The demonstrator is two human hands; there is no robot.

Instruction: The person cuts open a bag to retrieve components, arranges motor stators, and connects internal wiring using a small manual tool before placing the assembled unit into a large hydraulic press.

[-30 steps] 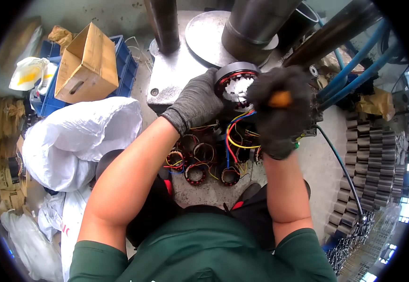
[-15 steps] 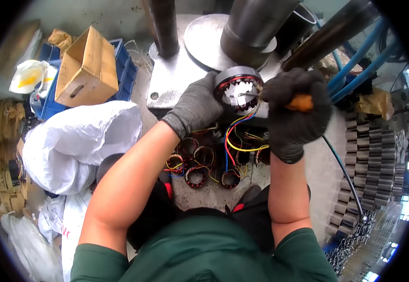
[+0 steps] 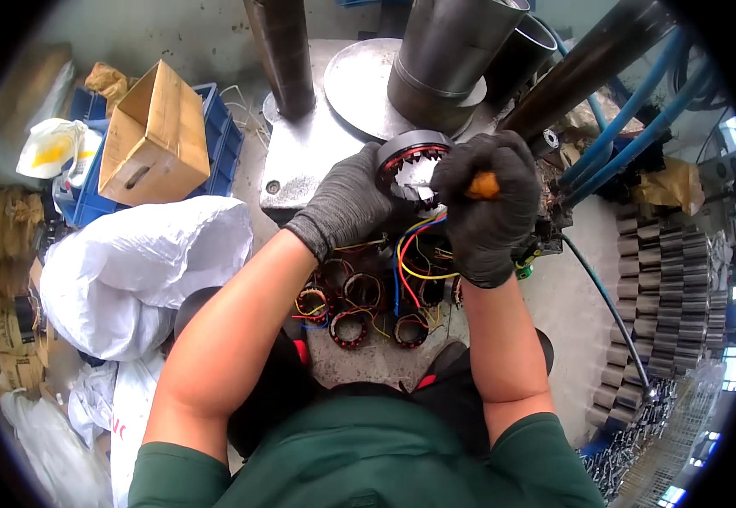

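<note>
Left hand is gripping the stator by its left side, near edge of the press base. Right hand's wrapped round an orange handle. Looks like mid-tooling inside the stator; next stroke calls for a firm left grip imo.

The scene is viewed from the person's head by a left-side fisheye camera, tilted down over the green shirt, close to the hands, with straight edges bent toward the rim
</note>
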